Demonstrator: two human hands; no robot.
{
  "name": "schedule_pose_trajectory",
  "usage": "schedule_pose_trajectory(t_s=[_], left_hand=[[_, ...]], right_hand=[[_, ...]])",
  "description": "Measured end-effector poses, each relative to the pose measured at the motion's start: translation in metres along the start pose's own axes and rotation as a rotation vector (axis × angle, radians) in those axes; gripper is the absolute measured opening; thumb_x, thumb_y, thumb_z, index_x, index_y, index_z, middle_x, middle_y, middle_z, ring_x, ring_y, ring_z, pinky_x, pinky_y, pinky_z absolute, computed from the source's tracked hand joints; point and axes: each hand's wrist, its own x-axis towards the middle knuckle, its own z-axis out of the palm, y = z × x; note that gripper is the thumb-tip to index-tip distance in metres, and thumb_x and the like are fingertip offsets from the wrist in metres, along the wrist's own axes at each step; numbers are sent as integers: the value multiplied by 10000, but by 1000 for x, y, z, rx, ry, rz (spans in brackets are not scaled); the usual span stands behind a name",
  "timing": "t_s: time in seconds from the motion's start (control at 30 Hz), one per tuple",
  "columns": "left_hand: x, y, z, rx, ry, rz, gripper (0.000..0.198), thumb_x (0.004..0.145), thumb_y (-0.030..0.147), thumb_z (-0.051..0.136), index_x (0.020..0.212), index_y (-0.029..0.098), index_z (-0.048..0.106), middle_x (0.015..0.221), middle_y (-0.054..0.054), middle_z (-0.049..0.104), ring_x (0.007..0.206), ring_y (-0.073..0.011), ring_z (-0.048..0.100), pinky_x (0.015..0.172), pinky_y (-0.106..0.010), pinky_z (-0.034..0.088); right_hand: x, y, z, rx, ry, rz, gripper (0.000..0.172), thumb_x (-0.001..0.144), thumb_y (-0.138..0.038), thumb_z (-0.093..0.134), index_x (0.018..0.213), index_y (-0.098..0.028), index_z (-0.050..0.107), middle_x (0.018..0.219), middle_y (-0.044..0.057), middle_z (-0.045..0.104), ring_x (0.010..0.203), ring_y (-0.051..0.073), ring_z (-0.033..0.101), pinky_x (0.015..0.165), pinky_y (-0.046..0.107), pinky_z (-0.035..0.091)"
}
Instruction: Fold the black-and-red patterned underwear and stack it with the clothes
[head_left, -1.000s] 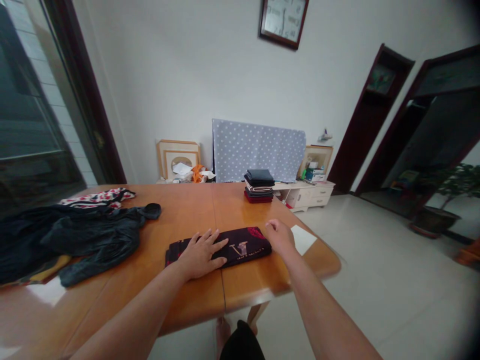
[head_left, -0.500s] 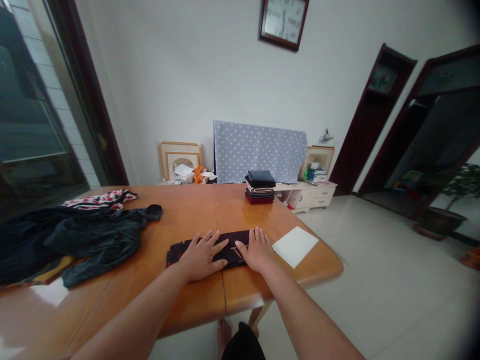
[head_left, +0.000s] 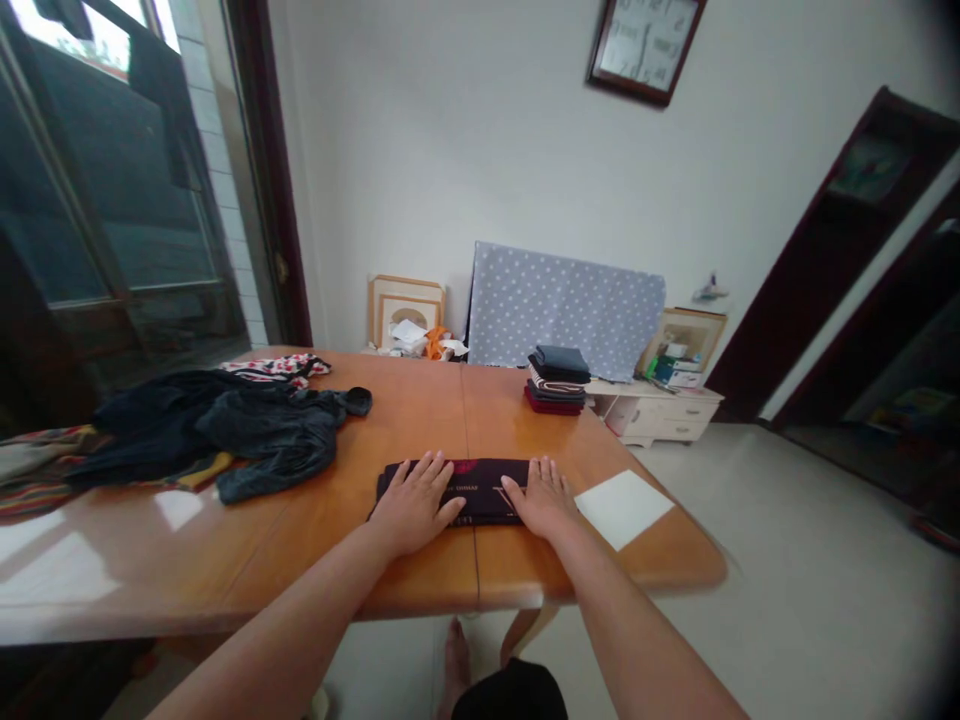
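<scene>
A dark folded garment [head_left: 484,485] with pale lettering and a red patch lies flat near the front edge of the wooden table [head_left: 420,410]. My left hand [head_left: 416,505] rests open on its left part, fingers spread. On its right end lies my right hand [head_left: 546,497], also open, with the thumb apart from the fingers. Both palms hide some of the cloth. Just right of my right hand is a white sheet [head_left: 626,508] on the table.
Unfolded dark clothes [head_left: 277,430] and a red-and-white patterned cloth [head_left: 281,368] are heaped at the left. A stack of folded clothes [head_left: 557,382] stands at the far right of the table. Behind it are a spotted grey cover [head_left: 562,310] and a white cabinet [head_left: 667,415].
The view has turned left, so everything sits further right. My left hand has slid left over the garment, showing more lettering and the red patch. My right hand stays at its right end.
</scene>
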Motion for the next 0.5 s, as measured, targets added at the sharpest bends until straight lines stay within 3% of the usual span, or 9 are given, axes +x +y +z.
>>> schedule_pose_trajectory(t_s=[0.2, 0.33, 0.4, 0.5], left_hand=[[3, 1, -1, -34, -30, -20, 726, 936, 677, 291, 1484, 223, 439, 1597, -95, 333, 1495, -314, 213, 1193, -531, 155], [2, 3, -2, -49, -21, -23, 716, 934, 667, 307, 1482, 224, 438, 1591, -92, 347, 1494, -313, 213, 1194, -529, 153], [0, 3, -3, -57, -20, -25, 698, 934, 653, 325, 1484, 237, 435, 1591, -87, 348, 1493, -313, 218, 1194, -534, 147], [-1, 3, -4, -63, -18, -28, 682, 936, 629, 342, 1491, 240, 426, 1597, -86, 335, 1494, -314, 214, 1194, -538, 141]], right_hand=[[-1, -16, -16, -43, 5, 2, 982, 900, -756, 198, 1557, -27, 196, 1622, 212, 153, 1513, 320, 84, 1198, 514, 55], [-11, -47, -20, -22, 90, -222, 876, 953, -674, 166, 1567, -50, 178, 1638, 165, 122, 1522, 274, 51, 1212, 441, 53], [-17, -62, -14, -13, 66, -344, 809, 978, -623, 143, 1572, -75, 178, 1645, 130, 112, 1525, 244, 39, 1216, 407, 55], [-24, -74, 1, -32, -9, -384, 745, 1000, -560, 123, 1573, -88, 183, 1645, 112, 116, 1525, 227, 36, 1218, 408, 50]])
